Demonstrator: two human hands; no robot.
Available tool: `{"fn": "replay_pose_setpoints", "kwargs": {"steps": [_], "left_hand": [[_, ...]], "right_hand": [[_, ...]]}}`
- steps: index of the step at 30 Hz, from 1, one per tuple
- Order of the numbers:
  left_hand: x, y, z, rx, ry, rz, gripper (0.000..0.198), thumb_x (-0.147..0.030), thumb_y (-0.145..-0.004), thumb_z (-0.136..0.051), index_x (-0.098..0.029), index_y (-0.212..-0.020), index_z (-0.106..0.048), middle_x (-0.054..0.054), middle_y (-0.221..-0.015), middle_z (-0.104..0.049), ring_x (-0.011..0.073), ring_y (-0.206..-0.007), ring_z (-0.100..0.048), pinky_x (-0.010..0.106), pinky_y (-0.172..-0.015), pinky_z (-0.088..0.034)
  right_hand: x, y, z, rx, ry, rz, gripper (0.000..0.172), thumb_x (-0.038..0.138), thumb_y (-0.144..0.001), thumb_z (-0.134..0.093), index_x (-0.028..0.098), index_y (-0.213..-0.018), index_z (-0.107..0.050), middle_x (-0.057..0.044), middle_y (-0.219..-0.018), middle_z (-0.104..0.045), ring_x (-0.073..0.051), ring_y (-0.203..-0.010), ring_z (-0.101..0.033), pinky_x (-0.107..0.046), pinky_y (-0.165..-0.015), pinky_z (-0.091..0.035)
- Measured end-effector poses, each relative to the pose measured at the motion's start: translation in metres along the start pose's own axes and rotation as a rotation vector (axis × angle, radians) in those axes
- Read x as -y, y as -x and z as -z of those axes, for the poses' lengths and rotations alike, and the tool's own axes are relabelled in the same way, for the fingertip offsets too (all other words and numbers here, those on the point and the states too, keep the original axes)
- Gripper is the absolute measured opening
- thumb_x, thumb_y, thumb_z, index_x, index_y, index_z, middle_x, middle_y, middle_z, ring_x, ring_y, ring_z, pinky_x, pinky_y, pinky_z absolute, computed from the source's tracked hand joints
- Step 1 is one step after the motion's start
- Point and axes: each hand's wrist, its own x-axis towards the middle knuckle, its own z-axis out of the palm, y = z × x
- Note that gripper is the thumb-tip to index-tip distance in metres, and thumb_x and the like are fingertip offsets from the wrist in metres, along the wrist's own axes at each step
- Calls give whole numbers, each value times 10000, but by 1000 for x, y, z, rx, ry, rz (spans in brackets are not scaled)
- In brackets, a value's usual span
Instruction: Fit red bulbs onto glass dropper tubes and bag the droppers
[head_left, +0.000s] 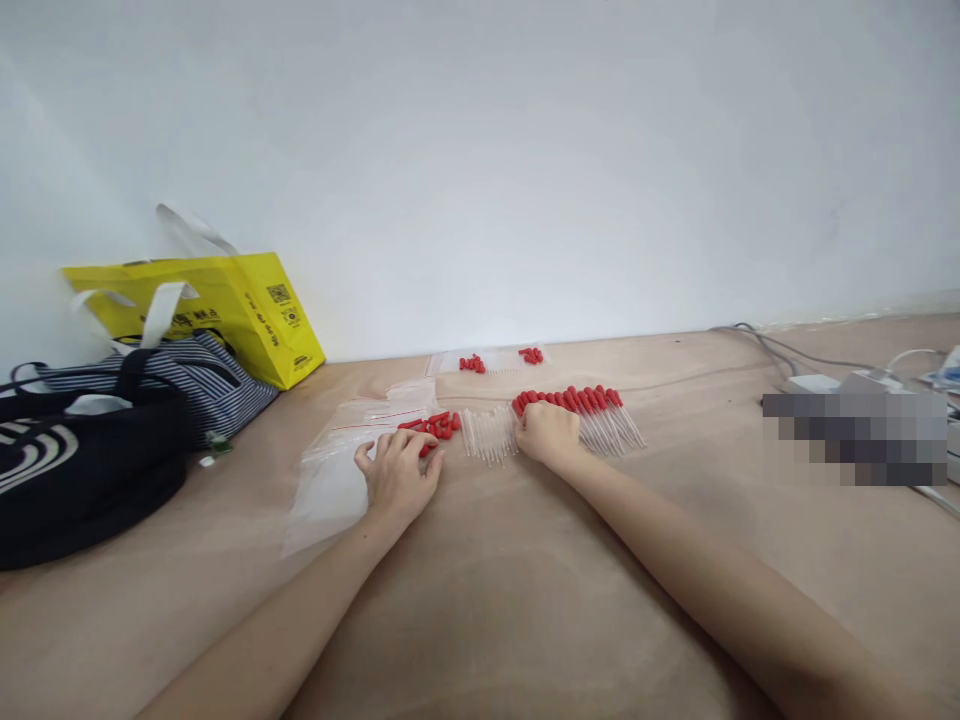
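Note:
My left hand (399, 474) is palm down at the edge of a small pile of red rubber dropper bulbs (447, 428). A red bulb shows between its thumb and index finger; the other fingers are bent. My right hand (550, 430) is closed at the left end of a row of droppers (596, 412), each a thin clear tube with a red bulb on its far end. Its fingers hide most of the dropper they grip. Between my hands lies a group of bare clear dropper tubes (487, 436), side by side.
Clear zip bags (330, 500) lie under and beyond my left hand. Another bag (495, 362) with tubes and red bulbs (472, 364) lies by the wall. A yellow bag (289, 335), striped bag (225, 385) and black bag (142, 460) stand left. Cables (772, 345) lie right.

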Motion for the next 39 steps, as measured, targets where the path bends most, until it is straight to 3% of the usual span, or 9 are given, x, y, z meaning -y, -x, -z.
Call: {"fn": "replay_pose_setpoints", "kwargs": {"steps": [3,12,17,20,24,27,32,35,39], "left_hand": [[3,0,-1,-10,-48,3,115,-307,-734,-513,-229,-785,-583,44,-857,-594,246,-867,-482,465,-818,-199],[2,-2,3,17,-211,-87,166,-325,-753,-479,-221,-850,-566,75,-905,-597,263,-899,-467,481,-848,-199],[1,-1,6,51,-235,-108,189,-318,-765,-463,-201,-857,-579,90,-862,-612,273,-897,-467,486,-851,-203],[1,-3,7,28,-197,-98,207,-316,-787,-435,-199,-864,-587,90,-888,-611,271,-902,-464,491,-854,-196],[5,-20,3,23,-129,11,243,-326,-805,-401,-218,-886,-603,89,-935,-614,288,-940,-451,526,-855,-177],[8,-43,-4,156,-100,59,236,-320,-788,-417,-234,-859,-625,89,-983,-608,308,-995,-430,550,-852,-174],[14,-70,-17,247,-92,50,208,-404,-709,-517,-247,-722,-653,90,-898,-625,323,-961,-458,574,-837,-188],[16,-75,-22,282,-93,47,144,-363,-666,-574,-240,-642,-645,74,-774,-629,316,-909,-485,577,-824,-197],[14,-75,-22,262,-85,22,101,-275,-680,-566,-209,-625,-620,73,-776,-624,300,-888,-498,553,-828,-207]], "right_hand": [[7,-5,0,35,11,-4,258,241,-755,-464,111,-909,-624,-180,-922,-617,-224,-866,-584,-297,-693,-408],[12,-7,4,57,29,-5,262,245,-758,-462,118,-910,-634,-180,-903,-625,-220,-848,-592,-283,-664,-415],[-2,10,11,-19,42,11,309,297,-806,-382,115,-903,-611,-156,-927,-607,-209,-813,-586,-265,-617,-394],[-24,30,10,-134,5,131,275,310,-819,-370,152,-861,-591,-97,-899,-603,-181,-772,-573,-238,-558,-353],[-65,56,4,-200,-136,422,267,351,-833,-376,178,-782,-573,-41,-797,-589,-126,-666,-535,-216,-523,-304],[-86,66,2,-181,-208,540,291,378,-831,-391,175,-727,-573,-24,-696,-563,-111,-621,-508,-210,-522,-297],[-90,63,0,-84,-308,527,288,422,-796,-451,194,-697,-597,3,-621,-543,-102,-585,-496,-204,-518,-308],[-85,61,0,-38,-336,519,261,408,-783,-476,201,-683,-601,11,-629,-556,-98,-602,-506,-201,-524,-315],[-78,64,5,-26,-317,463,241,435,-742,-516,211,-699,-595,21,-711,-582,-92,-625,-530,-200,-538,-326]]}}
